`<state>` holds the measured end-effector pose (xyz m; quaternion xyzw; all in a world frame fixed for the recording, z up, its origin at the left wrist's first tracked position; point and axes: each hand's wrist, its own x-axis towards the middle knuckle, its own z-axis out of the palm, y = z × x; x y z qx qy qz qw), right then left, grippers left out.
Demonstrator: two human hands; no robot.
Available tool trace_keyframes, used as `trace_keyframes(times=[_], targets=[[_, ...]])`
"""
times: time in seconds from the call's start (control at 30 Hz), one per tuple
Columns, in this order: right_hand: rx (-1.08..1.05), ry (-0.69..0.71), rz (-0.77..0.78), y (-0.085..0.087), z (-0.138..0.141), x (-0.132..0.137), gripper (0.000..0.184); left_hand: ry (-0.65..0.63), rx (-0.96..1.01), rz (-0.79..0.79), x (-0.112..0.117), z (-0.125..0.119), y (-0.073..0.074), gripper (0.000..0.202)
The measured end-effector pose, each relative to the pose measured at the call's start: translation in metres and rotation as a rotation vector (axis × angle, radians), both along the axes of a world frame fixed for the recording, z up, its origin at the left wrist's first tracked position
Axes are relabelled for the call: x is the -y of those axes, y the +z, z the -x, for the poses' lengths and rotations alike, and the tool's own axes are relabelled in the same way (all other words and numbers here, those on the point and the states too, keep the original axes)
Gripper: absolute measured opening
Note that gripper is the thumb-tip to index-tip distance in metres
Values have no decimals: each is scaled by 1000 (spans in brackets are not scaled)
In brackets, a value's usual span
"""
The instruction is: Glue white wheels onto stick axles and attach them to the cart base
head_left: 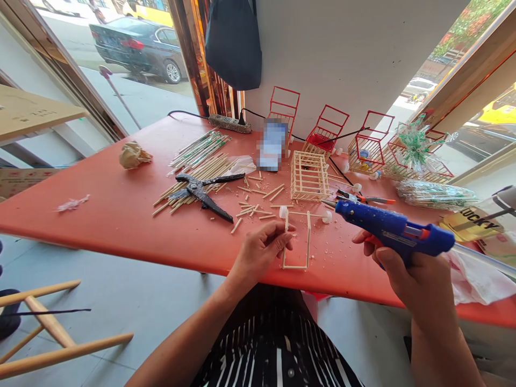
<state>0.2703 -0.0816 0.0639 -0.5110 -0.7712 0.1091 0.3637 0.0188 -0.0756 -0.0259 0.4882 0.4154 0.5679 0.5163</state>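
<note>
My left hand (268, 244) pinches one long side of a small wooden stick frame (308, 239) close to the table's front edge. At the frame's far end, a stick axle carries a white wheel (283, 212) on the left and another white wheel (327, 217) on the right. Wrapped round the handle of a blue hot glue gun (391, 228), my right hand (415, 274) holds it to the right of the frame. The gun's metal nozzle points left, above and apart from the frame. Behind the frame stands a slatted stick basket (309, 176).
Black-handled cutters (203, 193) lie across a bundle of sticks (173, 196). Short stick pieces (252, 209) are scattered mid-table. Red-handled pliers (366, 199) lie behind the gun. Several red-trimmed stick carts (326, 129), a phone (273, 145) and a power strip (229, 123) stand farther back.
</note>
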Motion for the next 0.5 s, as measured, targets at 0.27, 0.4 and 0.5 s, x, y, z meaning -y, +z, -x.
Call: trace_keyframes(times=[0.27, 0.4, 0.5], targets=[[-468, -83, -41, 7, 7, -6, 36, 2, 5, -9, 1, 0, -1, 31], [-657, -96, -41, 6, -11, -19, 32, 6, -5, -8, 1, 1, -2, 32], [-731, -144, -8, 5, -26, -27, 38, 8, -8, -11, 1, 1, -3, 33]])
